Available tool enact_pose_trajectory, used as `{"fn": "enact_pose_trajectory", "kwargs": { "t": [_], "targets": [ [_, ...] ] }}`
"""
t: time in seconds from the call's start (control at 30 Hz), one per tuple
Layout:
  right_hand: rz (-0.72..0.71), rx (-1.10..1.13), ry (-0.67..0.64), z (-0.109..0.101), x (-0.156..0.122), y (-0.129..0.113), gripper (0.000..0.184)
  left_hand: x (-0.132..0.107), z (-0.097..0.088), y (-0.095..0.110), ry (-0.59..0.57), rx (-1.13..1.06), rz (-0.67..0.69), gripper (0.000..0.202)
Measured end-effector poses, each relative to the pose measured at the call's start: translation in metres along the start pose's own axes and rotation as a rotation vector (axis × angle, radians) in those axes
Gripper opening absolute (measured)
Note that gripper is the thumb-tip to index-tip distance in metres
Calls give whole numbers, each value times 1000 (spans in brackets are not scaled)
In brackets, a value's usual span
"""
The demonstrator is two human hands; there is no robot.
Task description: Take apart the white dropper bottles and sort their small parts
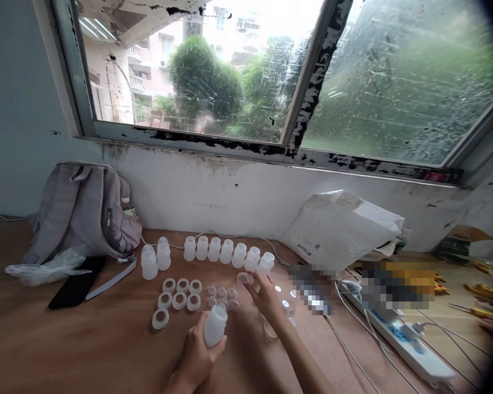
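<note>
My left hand point(198, 346) is wrapped round a frosted white baby bottle point(216, 326), which tilts slightly and has a nipple on top. Farther forward, my right hand point(266, 294) pinches a clear cap point(244, 279) between thumb and fingers. Several open bottles point(215, 250) stand in a row behind it, and two bottles with tops point(149, 262) are at their left. White collar rings point(179, 301) lie in rows left of the held bottle. Clear nipples point(221, 294) sit just beyond it. White discs and clear caps point(285, 304) are partly hidden by my right forearm.
A grey backpack point(82, 213), a clear plastic bag point(51, 267) and a black phone-like slab point(76, 284) are on the left. A white plastic sack point(337, 230) leans by the wall. Cables and a power strip point(419, 355) lie on the right. A window is behind.
</note>
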State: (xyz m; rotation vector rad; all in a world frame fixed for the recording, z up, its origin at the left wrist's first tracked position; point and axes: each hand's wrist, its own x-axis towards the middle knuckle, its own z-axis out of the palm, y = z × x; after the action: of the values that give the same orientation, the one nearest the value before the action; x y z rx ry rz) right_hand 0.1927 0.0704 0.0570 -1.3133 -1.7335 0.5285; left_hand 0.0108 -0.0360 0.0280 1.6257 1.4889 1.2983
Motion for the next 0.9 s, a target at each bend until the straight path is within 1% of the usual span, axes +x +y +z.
{"fn": "enact_pose_trajectory", "kwargs": {
  "t": [0.07, 0.1, 0.2, 0.3, 0.43, 0.6, 0.7, 0.8, 0.9],
  "targets": [
    [69, 327, 5, 0, -9, -13, 36, 0, -1, 0, -10, 7, -13, 26],
    [124, 472, -29, 1, -14, -17, 38, 1, -1, 0, -8, 10, -22, 29],
    [287, 824, -145, 8, -32, -23, 34, 1, -2, 2, 19, 3, -48, 38],
    [360, 1046, -157, 18, -44, -21, 32, 2, -2, 4, 4, -11, -51, 37],
    [385, 1140, -161, 25, -49, -17, 33, 3, -3, 7, -49, 10, -33, 34],
    [377, 1199, -197, 23, -49, -18, 29, 4, -7, 14, -117, 32, -45, 25],
    [362, 1177, -243, 20, -51, -22, 29, 5, -9, 16, -145, 22, -64, 28],
    [353, 1145, -283, 19, -53, -26, 32, 4, -9, 12, -158, 14, -67, 33],
    [359, 1137, -295, 20, -55, -28, 33, 3, -8, 9, -173, 14, -73, 35]
  ]
}}
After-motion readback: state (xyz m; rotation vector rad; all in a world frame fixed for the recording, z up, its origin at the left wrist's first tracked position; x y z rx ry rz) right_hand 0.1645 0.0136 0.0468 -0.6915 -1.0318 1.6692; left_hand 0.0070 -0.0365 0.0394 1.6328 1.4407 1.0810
